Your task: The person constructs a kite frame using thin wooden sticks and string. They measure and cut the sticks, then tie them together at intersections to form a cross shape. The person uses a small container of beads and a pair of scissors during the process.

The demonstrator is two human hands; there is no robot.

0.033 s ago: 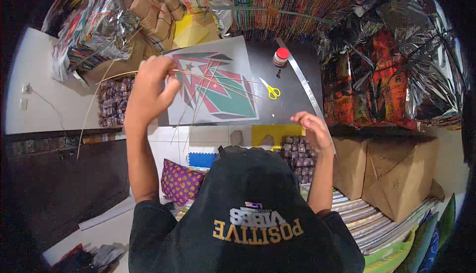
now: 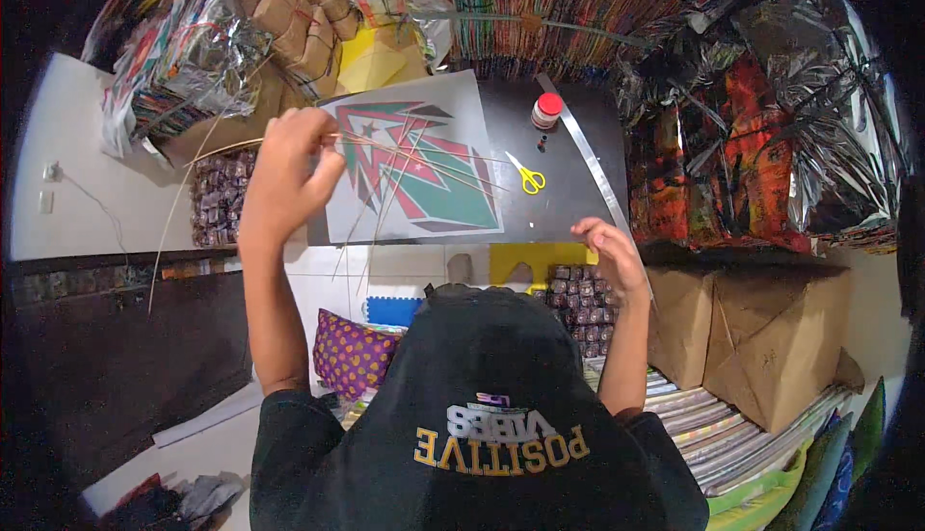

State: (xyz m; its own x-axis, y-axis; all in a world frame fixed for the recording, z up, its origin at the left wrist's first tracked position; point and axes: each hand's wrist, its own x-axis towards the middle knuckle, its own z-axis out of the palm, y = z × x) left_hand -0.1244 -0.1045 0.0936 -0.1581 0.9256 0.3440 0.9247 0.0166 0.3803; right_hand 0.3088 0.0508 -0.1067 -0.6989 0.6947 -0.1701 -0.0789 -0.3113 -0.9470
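My left hand (image 2: 292, 167) is closed around a bundle of thin wooden sticks (image 2: 220, 152) above the left part of the table. Their long ends cross over a pale sheet (image 2: 453, 99) printed with angular red, green and black shapes and a star. Some sticks reach past the table's near edge; one bends down at far left. My right hand (image 2: 614, 253) hovers off the table's near right edge, fingers loosely curled and apart, with nothing visible in it. Yellow-handled scissors (image 2: 531, 181) lie right of the sheet, near the stick tips.
A red-lidded jar (image 2: 546, 110) stands on the dark table (image 2: 568, 213) beside a tiny dark object (image 2: 542, 143). A long metal ruler (image 2: 588, 157) runs along the right edge. Stacked bundles (image 2: 530, 49) fill the back; cardboard boxes (image 2: 771, 338) stand at right.
My left hand has shifted very slightly left with the sticks. My right hand has moved a touch to the right.
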